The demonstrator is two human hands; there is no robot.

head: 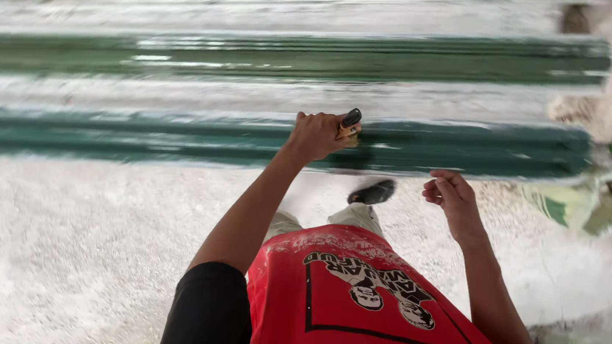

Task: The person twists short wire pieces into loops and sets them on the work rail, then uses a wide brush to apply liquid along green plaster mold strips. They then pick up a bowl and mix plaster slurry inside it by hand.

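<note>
From the head camera, the left hand (315, 136) is closed in a fist around a small brush with a black and tan handle (350, 123), its fingers wrapped tightly about the grip. The brush rests against the nearest long green-painted moulded strip (466, 152), which lies across the white dusty floor (69, 252). Two more long green strips (311, 57) lie parallel behind it, well apart from the hand. The right hand (452, 196) hangs free just in front of the nearest strip, fingers loosely curled and holding nothing. Below the hands show a red printed shirt (347, 301) and one dark shoe (373, 192). A crumpled green and white bag (589, 202) lies at the strip's right end.
</note>
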